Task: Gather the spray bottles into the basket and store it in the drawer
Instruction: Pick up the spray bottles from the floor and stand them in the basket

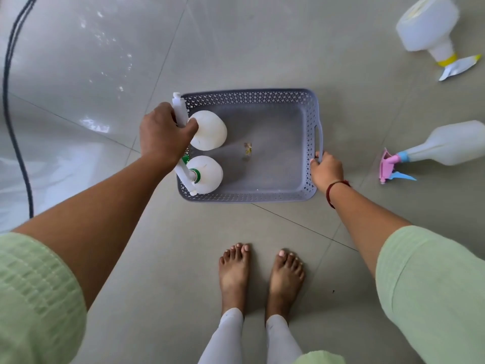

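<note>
A grey perforated basket (262,95) sits on the tiled floor in front of me. My left hand (162,135) grips the white trigger head of a white spray bottle (210,131) standing upright in the basket's far left corner. A second white bottle with a green collar (207,174) stands upright just in front of it. My right hand (325,170) holds the basket's right handle. Two more bottles lie on the floor to the right: one with a pink and blue trigger (446,145), one with a yellow collar (430,27).
My bare feet (259,274) stand just in front of the basket. A dark cable (15,143) runs down the floor at the far left. A small scrap or sticker (247,148) lies on the basket's bottom.
</note>
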Demonstrator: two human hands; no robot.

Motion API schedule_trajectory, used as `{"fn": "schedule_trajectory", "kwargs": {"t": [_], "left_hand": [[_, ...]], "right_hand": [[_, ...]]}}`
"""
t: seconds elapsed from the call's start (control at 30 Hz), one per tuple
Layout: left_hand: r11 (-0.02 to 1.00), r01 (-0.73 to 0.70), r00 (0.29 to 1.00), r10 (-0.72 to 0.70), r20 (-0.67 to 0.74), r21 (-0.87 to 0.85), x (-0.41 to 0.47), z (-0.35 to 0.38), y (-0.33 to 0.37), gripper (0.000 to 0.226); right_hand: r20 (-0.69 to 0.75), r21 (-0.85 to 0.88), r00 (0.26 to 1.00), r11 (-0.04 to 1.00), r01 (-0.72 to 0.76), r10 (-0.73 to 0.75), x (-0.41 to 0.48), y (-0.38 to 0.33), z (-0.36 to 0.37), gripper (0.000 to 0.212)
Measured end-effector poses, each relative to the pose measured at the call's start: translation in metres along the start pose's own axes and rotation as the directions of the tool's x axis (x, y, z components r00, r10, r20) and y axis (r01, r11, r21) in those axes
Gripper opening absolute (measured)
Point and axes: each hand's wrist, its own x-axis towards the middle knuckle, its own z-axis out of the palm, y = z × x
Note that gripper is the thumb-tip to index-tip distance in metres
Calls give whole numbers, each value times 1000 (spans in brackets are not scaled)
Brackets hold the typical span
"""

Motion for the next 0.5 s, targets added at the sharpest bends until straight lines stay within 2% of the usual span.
{"fn": "schedule_trajectory", "kwargs": {"t": [0.3,0.5], "left_hand": [[976,-217,968,211,139,33,-27,32,73,28],[958,-282,946,269,182,52,-50,44,84,30]], "right_hand": [[-79,188,973,962,-201,218,-40,92,-10,29],[-120,259,956,938,-229,267,-60,125,-7,28]]}}
